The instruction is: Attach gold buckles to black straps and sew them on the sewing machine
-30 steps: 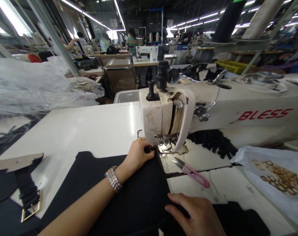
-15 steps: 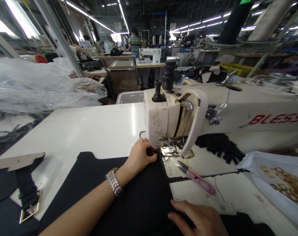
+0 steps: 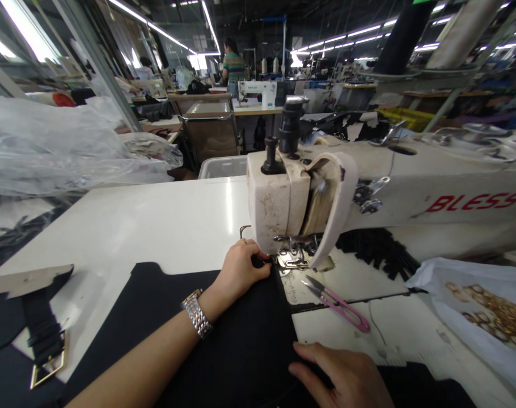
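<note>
A large black panel [image 3: 249,340], leather-like, lies on the white table under both my hands. My left hand [image 3: 243,266], with a metal watch on its wrist, is closed on the panel's far edge, fingertips pinched just left of the presser foot [image 3: 294,262]. Down at the panel's right edge, my right hand [image 3: 343,374] holds it between thumb and fingers, which partly hide the edge. Above the left fingertips stands the head of the sewing machine [image 3: 275,198]. Pink-handled thread snips [image 3: 341,306] rest on the machine bed, right of the panel.
At left lies a black strap with a gold buckle [image 3: 49,362]. A white bag of gold metal rings [image 3: 491,311] sits at right, near black strips [image 3: 377,252]. Clear plastic sheeting [image 3: 49,147] is heaped at far left. Behind stands a person in a striped top [image 3: 233,65].
Inside the machine head, the moving part behind the guard is now blurred. Both hands keep nearly the same place on the panel; the whole view has shifted slightly.
</note>
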`<action>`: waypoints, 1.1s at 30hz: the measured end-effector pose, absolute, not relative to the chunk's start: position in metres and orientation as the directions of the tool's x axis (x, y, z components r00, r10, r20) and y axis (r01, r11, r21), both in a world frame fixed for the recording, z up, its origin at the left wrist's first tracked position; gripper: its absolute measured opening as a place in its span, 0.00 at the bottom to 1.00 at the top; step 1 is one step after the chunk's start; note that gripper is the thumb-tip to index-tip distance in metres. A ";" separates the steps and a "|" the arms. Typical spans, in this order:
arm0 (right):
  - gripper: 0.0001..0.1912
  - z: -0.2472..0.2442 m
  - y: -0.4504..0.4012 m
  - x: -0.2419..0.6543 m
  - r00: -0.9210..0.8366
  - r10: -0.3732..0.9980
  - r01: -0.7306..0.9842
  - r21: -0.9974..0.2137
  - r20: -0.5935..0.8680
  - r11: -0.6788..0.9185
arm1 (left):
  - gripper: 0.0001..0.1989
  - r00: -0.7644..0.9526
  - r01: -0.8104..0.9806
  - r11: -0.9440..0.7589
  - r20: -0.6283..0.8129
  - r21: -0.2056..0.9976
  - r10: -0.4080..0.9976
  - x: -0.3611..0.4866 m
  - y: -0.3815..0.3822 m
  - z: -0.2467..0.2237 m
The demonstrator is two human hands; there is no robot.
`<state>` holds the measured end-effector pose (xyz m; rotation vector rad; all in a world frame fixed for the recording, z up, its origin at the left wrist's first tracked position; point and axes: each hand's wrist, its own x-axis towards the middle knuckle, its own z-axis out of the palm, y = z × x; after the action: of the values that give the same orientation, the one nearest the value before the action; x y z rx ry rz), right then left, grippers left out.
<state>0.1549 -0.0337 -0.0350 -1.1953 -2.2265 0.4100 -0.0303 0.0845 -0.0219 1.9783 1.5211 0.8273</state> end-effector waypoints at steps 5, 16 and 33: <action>0.19 -0.028 -0.031 0.150 -0.401 0.846 0.666 -0.522 0.352 0.533 | 0.03 0.199 0.656 -0.268 0.181 0.706 0.963 -0.031 0.086 -0.024; 0.18 -0.026 -0.029 0.150 -0.391 0.851 0.670 -0.526 0.350 0.524 | 0.04 0.192 0.678 -0.254 0.167 0.689 0.967 -0.030 0.087 -0.022; 0.10 -0.040 -0.030 0.159 -0.472 0.826 0.658 -0.499 0.310 0.563 | 0.02 0.218 0.699 -0.288 0.189 0.654 0.957 -0.029 0.085 -0.023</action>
<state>0.1593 -0.0298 -0.0402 -1.1879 -2.2773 0.4252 -0.0292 0.0853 -0.0233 2.0666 1.5296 0.8038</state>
